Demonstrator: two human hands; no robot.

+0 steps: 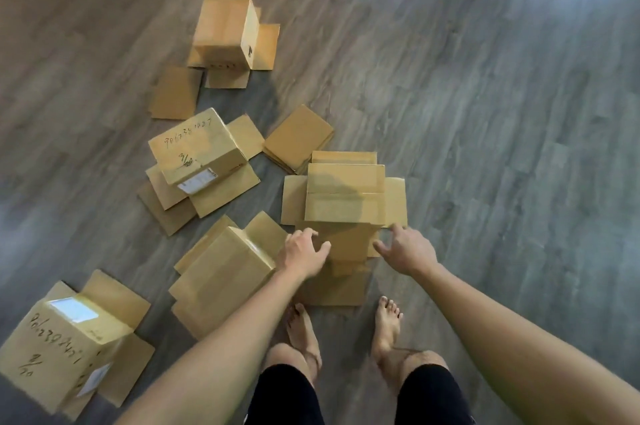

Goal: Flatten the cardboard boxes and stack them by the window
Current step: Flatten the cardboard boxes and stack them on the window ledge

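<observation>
Cardboard boxes lie scattered on the wood floor [485, 112], flaps splayed; the nearest box [344, 202] sits just ahead of the bare feet. Left hand [304, 253] is spread loosely, fingers relaxed at the box's near flap; whether it touches is unclear. Right hand [407, 248] is likewise released, fingers extended by the flap's right edge. Bare floor stretches wide to the right.

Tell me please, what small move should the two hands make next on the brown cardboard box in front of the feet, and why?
Probably close both hands on the near side of the upright brown cardboard box. The left hand and the right hand reach toward it with fingers spread, one at each near corner, apparently gripping nothing yet. The box stands unflattened with its flaps splayed on the grey wooden floor.
</observation>
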